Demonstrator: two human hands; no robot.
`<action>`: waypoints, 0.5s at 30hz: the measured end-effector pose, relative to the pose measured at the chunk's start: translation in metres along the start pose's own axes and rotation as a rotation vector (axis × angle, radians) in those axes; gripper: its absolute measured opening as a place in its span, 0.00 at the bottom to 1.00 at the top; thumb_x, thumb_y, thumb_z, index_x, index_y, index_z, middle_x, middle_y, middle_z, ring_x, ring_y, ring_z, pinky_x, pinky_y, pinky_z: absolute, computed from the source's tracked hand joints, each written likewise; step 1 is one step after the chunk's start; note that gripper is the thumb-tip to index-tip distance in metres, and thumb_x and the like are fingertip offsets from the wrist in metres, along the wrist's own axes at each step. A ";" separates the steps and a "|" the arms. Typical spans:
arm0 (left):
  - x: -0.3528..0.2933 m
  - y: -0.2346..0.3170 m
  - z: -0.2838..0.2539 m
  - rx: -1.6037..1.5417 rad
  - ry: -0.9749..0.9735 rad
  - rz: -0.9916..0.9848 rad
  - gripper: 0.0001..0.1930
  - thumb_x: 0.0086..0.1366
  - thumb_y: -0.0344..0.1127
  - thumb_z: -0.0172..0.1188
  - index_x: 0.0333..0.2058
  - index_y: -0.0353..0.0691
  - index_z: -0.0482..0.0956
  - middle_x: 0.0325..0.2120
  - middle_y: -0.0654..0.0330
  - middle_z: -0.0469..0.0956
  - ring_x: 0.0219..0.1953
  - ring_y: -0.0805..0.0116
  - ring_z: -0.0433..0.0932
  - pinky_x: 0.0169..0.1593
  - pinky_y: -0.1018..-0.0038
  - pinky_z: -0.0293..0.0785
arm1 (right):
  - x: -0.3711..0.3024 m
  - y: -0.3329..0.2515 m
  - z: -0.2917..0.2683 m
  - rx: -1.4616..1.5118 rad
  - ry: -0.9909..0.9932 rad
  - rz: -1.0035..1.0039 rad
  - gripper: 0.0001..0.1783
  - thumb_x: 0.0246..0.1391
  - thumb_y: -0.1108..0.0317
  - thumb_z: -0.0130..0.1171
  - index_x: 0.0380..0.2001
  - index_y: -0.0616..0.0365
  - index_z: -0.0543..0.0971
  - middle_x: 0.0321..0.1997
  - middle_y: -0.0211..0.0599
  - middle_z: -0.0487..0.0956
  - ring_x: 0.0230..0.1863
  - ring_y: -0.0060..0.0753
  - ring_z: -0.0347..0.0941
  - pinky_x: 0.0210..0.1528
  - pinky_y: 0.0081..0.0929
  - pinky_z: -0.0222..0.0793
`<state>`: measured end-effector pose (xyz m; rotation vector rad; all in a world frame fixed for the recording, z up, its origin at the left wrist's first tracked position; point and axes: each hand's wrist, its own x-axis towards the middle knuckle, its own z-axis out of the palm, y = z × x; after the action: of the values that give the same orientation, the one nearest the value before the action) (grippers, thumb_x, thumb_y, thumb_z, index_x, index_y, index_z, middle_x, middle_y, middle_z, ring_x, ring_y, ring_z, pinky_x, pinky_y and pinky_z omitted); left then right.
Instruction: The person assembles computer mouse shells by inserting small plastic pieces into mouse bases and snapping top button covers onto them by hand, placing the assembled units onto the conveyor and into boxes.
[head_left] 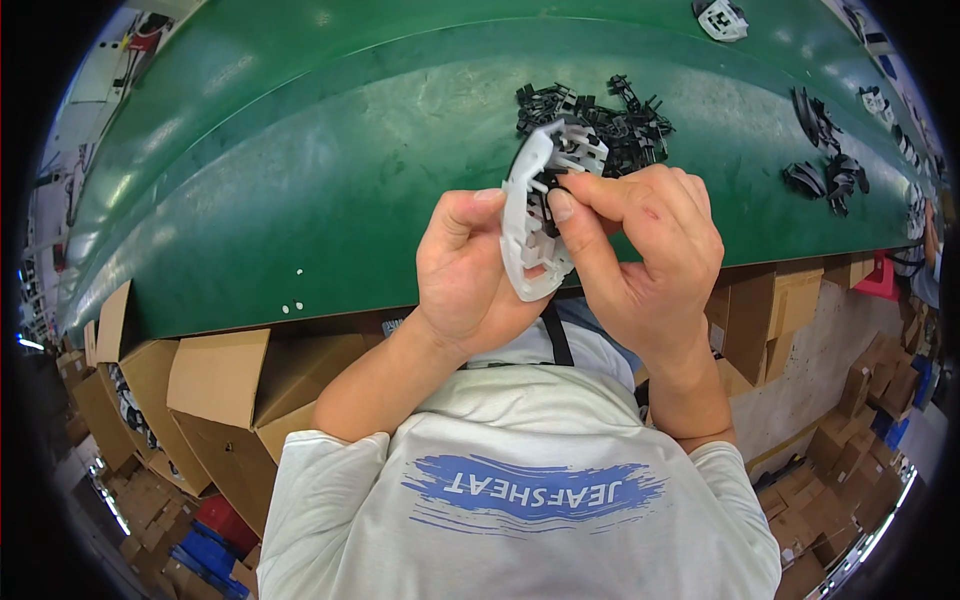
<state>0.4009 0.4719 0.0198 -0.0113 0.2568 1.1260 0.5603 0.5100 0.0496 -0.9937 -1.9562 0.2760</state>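
A white curved plastic housing [518, 215] with ribs and slots inside is held up in front of me, tilted on edge. Its lower part rests in my left hand [465, 265], thumb on the outer rim, fingers behind it and mostly hidden. My right hand [645, 235] pinches a small black plastic part [549, 186] between thumb and forefinger, against the housing's inner side. Fingertips cover much of that part, so whether it is seated cannot be seen. Just beyond the housing lies a heap of small black plastic clips [635, 130] on the green table [350, 180].
Several black curved parts [828, 180] lie to the right, and another white housing [721, 20] at the far right. Small white bits [298, 305] sit near the left front edge. Open cardboard boxes [218, 375] stand below the table on the left, with more boxes [765, 320] at right.
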 end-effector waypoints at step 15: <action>-0.004 -0.017 -0.014 -0.112 -0.032 -0.117 0.31 0.74 0.51 0.38 0.63 0.38 0.75 0.61 0.55 0.78 0.62 0.57 0.75 0.68 0.58 0.66 | -0.001 0.009 -0.023 -0.032 -0.216 0.056 0.07 0.42 0.73 0.72 0.24 0.51 0.83 0.22 0.27 0.74 0.24 0.34 0.71 0.30 0.32 0.66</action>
<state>0.4112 0.4590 0.0056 -0.1069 0.1623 1.0219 0.5841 0.5106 0.0572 -1.0777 -2.1350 0.3994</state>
